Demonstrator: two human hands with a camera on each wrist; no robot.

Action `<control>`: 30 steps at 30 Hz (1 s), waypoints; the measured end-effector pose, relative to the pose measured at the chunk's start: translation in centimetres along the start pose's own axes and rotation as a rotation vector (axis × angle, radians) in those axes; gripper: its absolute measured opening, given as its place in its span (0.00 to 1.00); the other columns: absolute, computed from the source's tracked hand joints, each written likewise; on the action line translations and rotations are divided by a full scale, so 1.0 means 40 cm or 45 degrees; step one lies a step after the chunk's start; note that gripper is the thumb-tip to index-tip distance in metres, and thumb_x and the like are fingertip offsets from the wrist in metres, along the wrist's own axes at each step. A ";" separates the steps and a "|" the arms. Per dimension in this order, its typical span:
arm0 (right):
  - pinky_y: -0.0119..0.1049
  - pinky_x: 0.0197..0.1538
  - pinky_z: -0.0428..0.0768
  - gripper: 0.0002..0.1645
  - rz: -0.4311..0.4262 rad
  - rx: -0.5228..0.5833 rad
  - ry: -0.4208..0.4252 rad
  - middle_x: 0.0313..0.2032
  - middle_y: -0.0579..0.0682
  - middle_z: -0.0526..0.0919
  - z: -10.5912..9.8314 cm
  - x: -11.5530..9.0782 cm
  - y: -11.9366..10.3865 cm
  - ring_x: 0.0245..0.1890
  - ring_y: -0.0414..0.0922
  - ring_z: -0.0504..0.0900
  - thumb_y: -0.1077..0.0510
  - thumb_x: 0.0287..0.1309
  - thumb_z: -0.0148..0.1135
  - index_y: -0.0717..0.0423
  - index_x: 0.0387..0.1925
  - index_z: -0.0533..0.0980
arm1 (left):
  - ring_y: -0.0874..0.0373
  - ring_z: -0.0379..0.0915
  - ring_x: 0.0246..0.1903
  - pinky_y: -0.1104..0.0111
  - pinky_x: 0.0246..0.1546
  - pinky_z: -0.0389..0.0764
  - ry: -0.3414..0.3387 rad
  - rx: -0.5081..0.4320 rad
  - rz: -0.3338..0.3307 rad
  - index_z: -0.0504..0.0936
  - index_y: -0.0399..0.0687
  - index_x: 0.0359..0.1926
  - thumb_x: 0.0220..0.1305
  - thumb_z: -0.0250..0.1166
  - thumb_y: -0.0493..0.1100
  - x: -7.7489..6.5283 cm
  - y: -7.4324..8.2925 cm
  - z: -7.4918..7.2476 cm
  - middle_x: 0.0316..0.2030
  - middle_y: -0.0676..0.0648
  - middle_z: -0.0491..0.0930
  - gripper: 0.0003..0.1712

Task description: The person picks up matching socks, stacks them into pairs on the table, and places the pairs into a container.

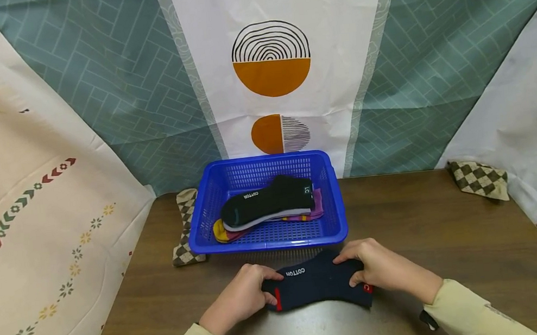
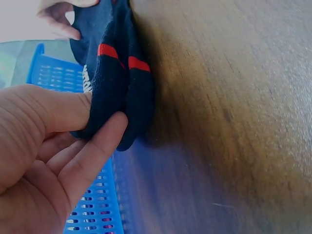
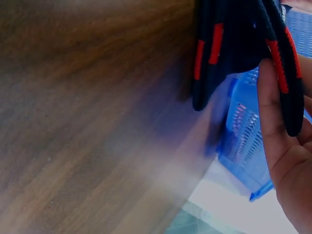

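Note:
A pair of navy socks [image 1: 315, 282] with "COTTON" lettering, a red toe stripe and a red cuff label lies lengthwise before the basket. My left hand [image 1: 247, 292] pinches the toe end between thumb and fingers. In the left wrist view two layered toes [image 2: 139, 90] show side by side, each with a red band. At the other end, my right hand [image 1: 389, 266] grips the cuff. The right wrist view shows one cuff [image 3: 287, 83] held between its fingers, spread apart from the other cuff [image 3: 207, 53], which hangs free of them.
Behind the socks stands a blue plastic basket [image 1: 267, 245] holding a dark sock pair [image 1: 272, 200] atop lighter, yellow and purple socks. Checkered cloth pieces lie left of the basket [image 1: 188, 225] and at the far right [image 1: 480, 180]. Patterned cloth hangs around the wooden table [image 1: 426, 216].

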State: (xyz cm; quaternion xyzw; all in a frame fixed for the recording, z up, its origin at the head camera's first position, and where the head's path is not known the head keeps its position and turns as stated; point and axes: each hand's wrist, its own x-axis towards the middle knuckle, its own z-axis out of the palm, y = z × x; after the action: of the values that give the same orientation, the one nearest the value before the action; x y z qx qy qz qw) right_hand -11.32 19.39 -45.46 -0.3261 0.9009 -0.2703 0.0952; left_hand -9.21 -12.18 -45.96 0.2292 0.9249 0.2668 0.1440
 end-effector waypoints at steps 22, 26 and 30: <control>0.42 0.48 0.79 0.25 0.030 -0.008 -0.068 0.42 0.44 0.83 0.014 0.009 0.015 0.44 0.42 0.80 0.59 0.36 0.77 0.51 0.42 0.82 | 0.59 0.75 0.52 0.64 0.49 0.78 -0.144 0.052 -0.033 0.84 0.52 0.46 0.39 0.76 0.35 0.007 0.002 0.009 0.46 0.56 0.82 0.27; 0.43 0.49 0.79 0.25 0.033 -0.004 -0.075 0.42 0.44 0.83 0.022 0.008 0.021 0.45 0.43 0.80 0.59 0.35 0.77 0.51 0.42 0.82 | 0.59 0.74 0.51 0.62 0.50 0.77 -0.148 0.041 -0.052 0.84 0.54 0.45 0.39 0.76 0.35 0.011 -0.004 0.011 0.46 0.56 0.82 0.27; 0.42 0.49 0.78 0.25 0.028 -0.005 -0.076 0.42 0.43 0.83 0.027 0.008 0.026 0.45 0.42 0.80 0.60 0.36 0.77 0.51 0.42 0.82 | 0.58 0.74 0.52 0.61 0.51 0.76 -0.153 0.044 -0.055 0.84 0.55 0.45 0.39 0.76 0.35 0.013 -0.005 0.009 0.46 0.56 0.82 0.27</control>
State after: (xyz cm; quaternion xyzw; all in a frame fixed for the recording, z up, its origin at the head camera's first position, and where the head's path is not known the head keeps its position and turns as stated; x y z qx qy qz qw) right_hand -11.75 19.40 -46.95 -0.3244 0.9016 -0.2576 0.1244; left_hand -9.56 -11.91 -46.43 0.2273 0.9238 0.2334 0.2009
